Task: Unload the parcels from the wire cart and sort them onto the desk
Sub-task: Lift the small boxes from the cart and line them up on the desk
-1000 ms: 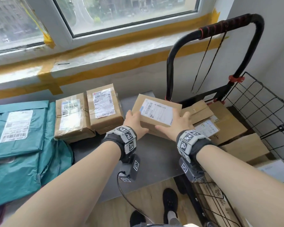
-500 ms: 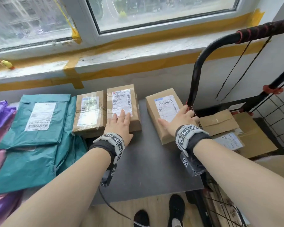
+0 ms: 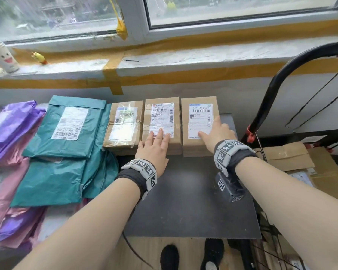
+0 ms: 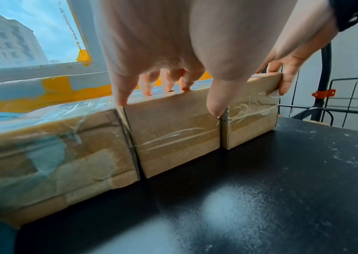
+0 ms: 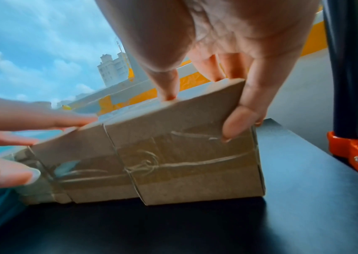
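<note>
Three brown cardboard boxes with shipping labels stand side by side at the back of the dark desk (image 3: pixel 183 201). My left hand (image 3: pixel 158 139) lies flat on the middle box (image 3: pixel 161 117), fingers straight; its fingertips (image 4: pixel 147 91) touch the box top. My right hand (image 3: pixel 213 131) holds the right box (image 3: pixel 200 114), thumb on the label and fingers curled over its right edge (image 5: pixel 238 123). That box touches the middle one. The left box (image 3: pixel 123 123) is untouched. The wire cart (image 3: pixel 277 90) stands at the right with more cardboard parcels (image 3: pixel 285 156) in it.
Teal mailers (image 3: pixel 66 133) lie left of the boxes, with purple (image 3: pixel 10 125) and pink mailers (image 3: pixel 6 191) further left. A white cup (image 3: pixel 4 57) and a small yellow toy (image 3: pixel 39 57) sit on the windowsill. The desk's front edge is near my feet.
My right hand has slid the right box left and back until it lines up against the middle box. My left hand has stayed on the middle box.
</note>
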A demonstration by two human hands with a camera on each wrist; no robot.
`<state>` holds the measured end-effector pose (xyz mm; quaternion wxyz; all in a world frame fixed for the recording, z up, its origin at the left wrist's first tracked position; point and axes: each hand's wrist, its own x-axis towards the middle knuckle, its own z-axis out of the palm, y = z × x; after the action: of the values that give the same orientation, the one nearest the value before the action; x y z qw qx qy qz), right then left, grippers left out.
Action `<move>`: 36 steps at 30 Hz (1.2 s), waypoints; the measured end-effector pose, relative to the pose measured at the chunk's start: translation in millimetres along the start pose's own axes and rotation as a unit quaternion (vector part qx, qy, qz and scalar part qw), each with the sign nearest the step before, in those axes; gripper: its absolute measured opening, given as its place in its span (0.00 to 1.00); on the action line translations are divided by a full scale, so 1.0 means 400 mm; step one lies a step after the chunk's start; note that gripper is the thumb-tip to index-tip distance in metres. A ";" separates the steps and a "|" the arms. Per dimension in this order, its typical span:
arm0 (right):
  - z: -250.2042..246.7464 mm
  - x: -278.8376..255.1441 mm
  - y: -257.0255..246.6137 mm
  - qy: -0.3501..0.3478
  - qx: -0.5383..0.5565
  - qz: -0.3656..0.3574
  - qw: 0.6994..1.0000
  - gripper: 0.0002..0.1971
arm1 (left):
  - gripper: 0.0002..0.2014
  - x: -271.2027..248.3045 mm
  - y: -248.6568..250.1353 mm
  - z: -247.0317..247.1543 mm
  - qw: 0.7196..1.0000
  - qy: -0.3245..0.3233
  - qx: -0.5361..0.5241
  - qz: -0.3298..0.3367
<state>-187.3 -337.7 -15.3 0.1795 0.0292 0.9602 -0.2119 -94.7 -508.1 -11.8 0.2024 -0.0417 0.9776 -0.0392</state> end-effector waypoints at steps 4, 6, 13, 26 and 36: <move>0.016 0.003 -0.014 -0.002 0.020 -0.010 1.000 0.43 | 0.36 -0.001 -0.016 0.003 1.000 0.006 -0.013 -0.006; 0.026 0.000 -0.020 -0.003 0.020 -0.016 1.000 0.43 | 0.36 -0.004 -0.026 0.003 1.000 0.011 -0.017 -0.008; 0.036 -0.005 -0.017 0.002 -0.002 -0.031 1.000 0.43 | 0.36 -0.005 -0.032 -0.001 0.999 0.009 -0.027 -0.018; 0.014 -0.072 0.054 -0.008 0.147 -0.043 0.988 0.30 | 0.37 -0.010 -0.003 -0.026 1.000 0.017 -0.010 -0.009; -0.013 -0.198 0.095 -0.011 0.128 0.018 0.992 0.39 | 0.34 -0.056 0.064 -0.054 0.993 0.077 -0.020 0.085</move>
<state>-110.1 -299.4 2.1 0.1883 0.0670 0.9226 -0.3300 -84.6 -479.1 14.4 0.1280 0.0405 0.9909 -0.0056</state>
